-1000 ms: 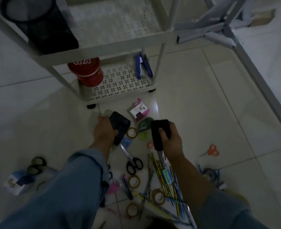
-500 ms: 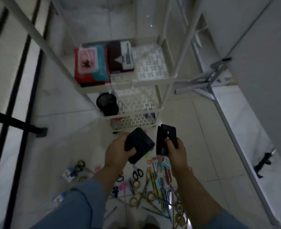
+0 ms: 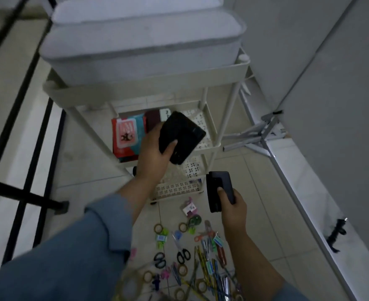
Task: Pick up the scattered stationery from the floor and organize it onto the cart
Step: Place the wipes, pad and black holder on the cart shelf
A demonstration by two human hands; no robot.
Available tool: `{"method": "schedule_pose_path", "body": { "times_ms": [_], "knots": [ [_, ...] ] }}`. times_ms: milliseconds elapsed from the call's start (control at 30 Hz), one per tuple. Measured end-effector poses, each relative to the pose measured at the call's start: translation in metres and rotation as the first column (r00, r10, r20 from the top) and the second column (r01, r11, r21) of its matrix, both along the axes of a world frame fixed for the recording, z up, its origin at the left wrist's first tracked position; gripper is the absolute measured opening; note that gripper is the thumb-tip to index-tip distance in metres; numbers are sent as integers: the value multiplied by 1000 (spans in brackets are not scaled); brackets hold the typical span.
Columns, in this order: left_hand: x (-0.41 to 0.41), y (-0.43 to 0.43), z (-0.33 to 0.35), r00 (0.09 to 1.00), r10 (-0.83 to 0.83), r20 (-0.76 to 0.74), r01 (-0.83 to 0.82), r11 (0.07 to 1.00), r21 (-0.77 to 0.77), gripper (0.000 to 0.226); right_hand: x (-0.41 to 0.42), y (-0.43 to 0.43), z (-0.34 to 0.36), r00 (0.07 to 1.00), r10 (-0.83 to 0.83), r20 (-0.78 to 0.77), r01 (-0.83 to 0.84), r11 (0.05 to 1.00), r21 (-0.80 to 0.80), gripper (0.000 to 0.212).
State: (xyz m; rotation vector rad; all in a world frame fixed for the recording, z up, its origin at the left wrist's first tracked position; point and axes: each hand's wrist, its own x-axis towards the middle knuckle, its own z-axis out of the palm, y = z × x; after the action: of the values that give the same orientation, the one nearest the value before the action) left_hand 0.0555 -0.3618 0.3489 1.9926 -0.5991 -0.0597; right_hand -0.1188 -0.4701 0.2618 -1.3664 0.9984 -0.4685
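Gripping black flat object (image 3: 185,135) in left hand (image 3: 153,157), hole punch (image 3: 218,185) in right hand (image 3: 233,213); set flat on cart shelf (image 3: 209,146) beside red packet (image 3: 127,137).

Dim home-like room: tiled floor (image 3: 255,192), white tiered cart (image 3: 135,88) (stationery (image 3: 183,255) scattered below), plain grey wall (image 3: 331,61).

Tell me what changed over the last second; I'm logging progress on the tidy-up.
Both hands rose from the floor pile. The left hand carried its broad black item up to the cart shelf holding the red pack; the right hand lifted its narrow black item less far. Nothing was let go. The scattered stationery stays on the floor.
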Motion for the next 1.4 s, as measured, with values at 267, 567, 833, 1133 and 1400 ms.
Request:
{"method": "schedule_pose_path", "body": {
  "times_ms": [267,567,833,1133,1400],
  "knots": [
    [90,-78,-9,992,-119,51,83,885,458,50,2,-10,-19,999,0,-45,-1,1000,-30,11],
    [104,-112,-37,950,-302,-84,303,817,491,56,-8,-18,-38,998,10,-57,-9,1000,3,11],
    [85,-105,-42,953,-272,135,101,704,703,59,-10,-23,-38,999,18,-44,-17,999,30,8],
    [80,-87,-55,873,-480,84,72,298,952,70,-9,-24,-38,998,42,-52,-39,998,57,12],
    [101,-106,-53,898,-432,79,69,317,946,79,-7,-24,-43,998,39,-55,-37,999,34,9]
  ]
}}
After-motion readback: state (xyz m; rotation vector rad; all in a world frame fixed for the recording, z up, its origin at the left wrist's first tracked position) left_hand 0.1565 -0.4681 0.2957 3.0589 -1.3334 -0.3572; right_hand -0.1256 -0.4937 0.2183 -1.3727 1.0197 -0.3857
